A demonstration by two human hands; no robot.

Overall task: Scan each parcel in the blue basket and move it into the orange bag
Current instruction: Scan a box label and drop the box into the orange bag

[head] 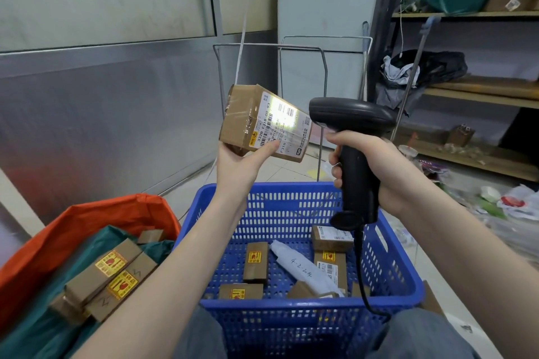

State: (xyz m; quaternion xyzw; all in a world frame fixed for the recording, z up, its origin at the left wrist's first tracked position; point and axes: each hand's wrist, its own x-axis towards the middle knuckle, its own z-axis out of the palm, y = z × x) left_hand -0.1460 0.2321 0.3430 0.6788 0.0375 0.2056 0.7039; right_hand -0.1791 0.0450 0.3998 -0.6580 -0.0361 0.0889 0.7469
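Parcel in hand: one cardboard box (pixel 264 122), gripped by left hand (pixel 239 161) above blue basket (pixel 402 268), label lit.
Scanner (pixel 354 137): one, gripped by right hand (pixel 376 166).
Basket parcels: roughly seven; some hidden.
Orange bag (pixel 87 218): about five boxes, touching basket's left rim.

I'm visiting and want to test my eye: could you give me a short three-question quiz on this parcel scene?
1. True or false: the scanner lights the label of the raised parcel.
2. Which hand grips the scanner? A left hand B right hand
3. Fill in: unscanned parcels lie in the ___ basket; finished ones go in the orange bag.

Key: 1 true; 2 B; 3 blue.
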